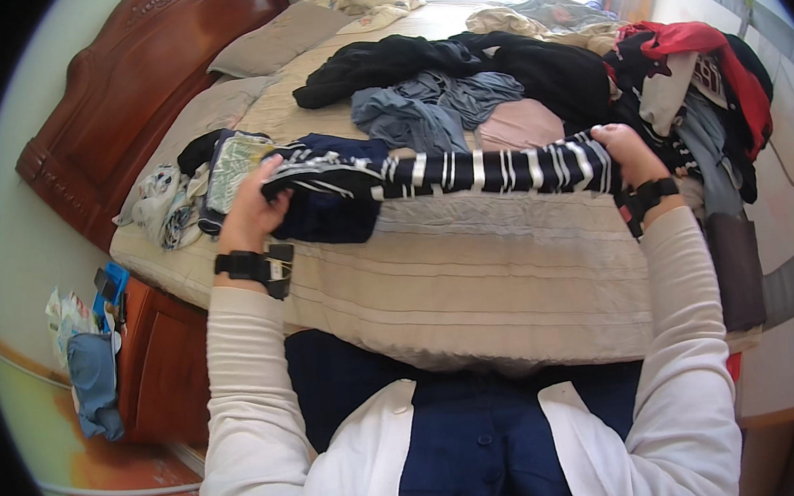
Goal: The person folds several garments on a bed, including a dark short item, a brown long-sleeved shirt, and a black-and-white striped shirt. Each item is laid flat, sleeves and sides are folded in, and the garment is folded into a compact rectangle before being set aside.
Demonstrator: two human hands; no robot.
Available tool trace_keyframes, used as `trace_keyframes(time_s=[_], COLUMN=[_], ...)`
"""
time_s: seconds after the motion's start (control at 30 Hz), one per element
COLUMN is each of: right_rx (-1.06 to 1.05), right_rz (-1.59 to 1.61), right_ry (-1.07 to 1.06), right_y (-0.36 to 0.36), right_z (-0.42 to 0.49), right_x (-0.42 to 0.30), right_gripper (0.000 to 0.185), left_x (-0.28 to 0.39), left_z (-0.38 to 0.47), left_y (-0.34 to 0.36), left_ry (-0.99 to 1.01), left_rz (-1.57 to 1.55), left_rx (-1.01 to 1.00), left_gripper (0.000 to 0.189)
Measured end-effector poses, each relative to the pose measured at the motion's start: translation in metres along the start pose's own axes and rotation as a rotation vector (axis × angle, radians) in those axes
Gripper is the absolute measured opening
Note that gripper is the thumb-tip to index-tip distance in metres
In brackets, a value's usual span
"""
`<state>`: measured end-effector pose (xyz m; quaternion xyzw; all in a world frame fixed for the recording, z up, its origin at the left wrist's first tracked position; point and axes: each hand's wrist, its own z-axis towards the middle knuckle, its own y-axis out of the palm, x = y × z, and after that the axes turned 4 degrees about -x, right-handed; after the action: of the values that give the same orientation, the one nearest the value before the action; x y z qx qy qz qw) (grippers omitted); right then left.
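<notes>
A black-and-white striped garment (pixel 483 171) is stretched lengthwise above the near side of the bed. My left hand (pixel 256 198) grips its left end, which looks bunched and layered. At the other end, my right hand (pixel 630 152) pinches the narrower striped part. Behind and below the left end lies a navy folded cloth (pixel 337 221) on the bed. Just left of that is a folded green leaf-print garment (pixel 240 166), close to my left hand. Part of the bedding directly behind the striped garment is hidden.
Piled across the bed (pixel 514 272) are black clothes (pixel 386 62), a grey-blue garment (pixel 420 113), a pink cloth (pixel 521 125) and a red-and-black jacket (pixel 747 85). A mesh bed rail (pixel 783 160) stands at right. A wooden nightstand (pixel 164 363) is at left, below the carved headboard (pixel 158 70).
</notes>
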<state>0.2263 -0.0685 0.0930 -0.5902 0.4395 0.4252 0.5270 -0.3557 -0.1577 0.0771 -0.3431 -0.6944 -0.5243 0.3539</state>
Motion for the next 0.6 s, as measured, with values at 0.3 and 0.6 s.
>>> trace_keyframes(time_s=[0.3, 0.6], right_rx=[0.2, 0.295], right_rz=[-0.09, -1.113], right_ry=[0.09, 0.223], right_y=[-0.059, -0.098], right_z=[-0.027, -0.073], right_x=[-0.027, 0.058], right_gripper=[0.022, 0.042], left_x=[0.018, -0.089], left_z=[0.05, 0.012], left_y=[0.087, 0.079], left_ry=[0.036, -0.203], left_rz=[0.111, 0.752], left_rx=[-0.227, -0.144], left_gripper=[0.012, 0.038])
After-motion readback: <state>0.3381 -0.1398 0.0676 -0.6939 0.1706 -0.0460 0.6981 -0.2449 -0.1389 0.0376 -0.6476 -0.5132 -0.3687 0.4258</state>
